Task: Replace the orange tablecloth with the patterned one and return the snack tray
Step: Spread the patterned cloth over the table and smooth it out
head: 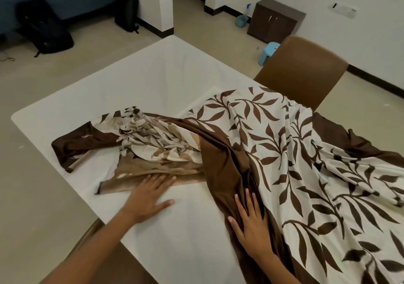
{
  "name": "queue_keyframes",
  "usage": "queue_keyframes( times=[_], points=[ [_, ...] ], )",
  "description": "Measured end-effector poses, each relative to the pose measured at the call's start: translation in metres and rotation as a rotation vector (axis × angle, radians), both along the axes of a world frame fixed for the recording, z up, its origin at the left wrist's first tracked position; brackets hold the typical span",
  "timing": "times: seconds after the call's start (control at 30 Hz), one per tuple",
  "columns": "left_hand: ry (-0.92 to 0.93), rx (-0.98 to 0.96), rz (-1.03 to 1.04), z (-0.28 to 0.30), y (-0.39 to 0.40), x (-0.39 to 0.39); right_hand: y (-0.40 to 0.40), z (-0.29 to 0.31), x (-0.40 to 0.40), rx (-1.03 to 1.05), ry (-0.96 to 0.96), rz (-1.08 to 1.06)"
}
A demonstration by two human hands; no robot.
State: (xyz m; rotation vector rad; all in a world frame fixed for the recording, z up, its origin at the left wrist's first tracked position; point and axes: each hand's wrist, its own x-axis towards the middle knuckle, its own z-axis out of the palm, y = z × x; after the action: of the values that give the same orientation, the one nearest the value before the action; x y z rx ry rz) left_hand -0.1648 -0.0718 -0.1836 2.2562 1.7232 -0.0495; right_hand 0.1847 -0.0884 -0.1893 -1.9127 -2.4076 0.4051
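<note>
On the white table (153, 76), the patterned tablecloth (284, 152) is seen partly spread: its cream field with brown leaves covers the right side and hangs over the near right edge, while a bunched, twisted part lies toward the left with a plain brown border corner flat beside it. The far and left parts of the tabletop are left uncovered. The left hand (148, 198) is laid flat on the pale underside of the cloth near the table's near edge, fingers straight and spread, fingertips touching a tan fold; nothing is grasped by it. The right hand (251, 222) is pressed flat on a fold of the brown border, fingers extended and slightly apart, also gripping nothing. A brown padded chair (303, 71) is pushed up to the table's right side, its seat hidden by the cloth. On the floor beyond are seen a dark brown cabinet (275, 19), a small blue stool (267, 52), a spray bottle (247, 9) and two black backpacks (126, 8).
</note>
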Motion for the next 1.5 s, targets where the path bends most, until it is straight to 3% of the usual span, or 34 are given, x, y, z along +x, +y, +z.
queue_keyframes(
  times=[0.1, 0.23, 0.33, 0.57, 0.8, 1.0, 1.23, 1.5],
  points=[
    [0.065, -0.031, 0.109, 0.016, 0.009, -0.034, 0.001, 0.001, 0.006, -0.014, 0.012, -0.015],
    [0.021, -0.008, 0.281, 0.023, -0.009, 0.021, -0.008, 0.005, -0.004, -0.037, 0.022, -0.018],
    [-0.117, 0.002, 0.191, 0.014, -0.035, 0.077, -0.022, 0.006, -0.013, -0.021, 0.011, 0.053],
    [-0.195, 0.086, 0.1, 0.029, -0.061, 0.116, -0.048, 0.021, -0.031, 0.089, 0.032, 0.038],
    [-0.29, 0.177, 0.189, 0.046, -0.118, 0.137, -0.083, 0.046, -0.041, 0.228, 0.279, -0.08],
    [-0.381, 0.181, 0.263, 0.07, -0.181, 0.146, -0.148, 0.08, -0.04, 0.133, 0.474, -0.114],
    [-0.386, 0.237, 0.197, 0.118, -0.295, 0.149, -0.267, 0.11, -0.027, 0.128, 0.506, -0.228],
    [-0.319, 0.131, 0.157, 0.137, -0.399, 0.142, -0.373, 0.14, -0.046, 0.062, 0.498, -0.242]
  ],
)
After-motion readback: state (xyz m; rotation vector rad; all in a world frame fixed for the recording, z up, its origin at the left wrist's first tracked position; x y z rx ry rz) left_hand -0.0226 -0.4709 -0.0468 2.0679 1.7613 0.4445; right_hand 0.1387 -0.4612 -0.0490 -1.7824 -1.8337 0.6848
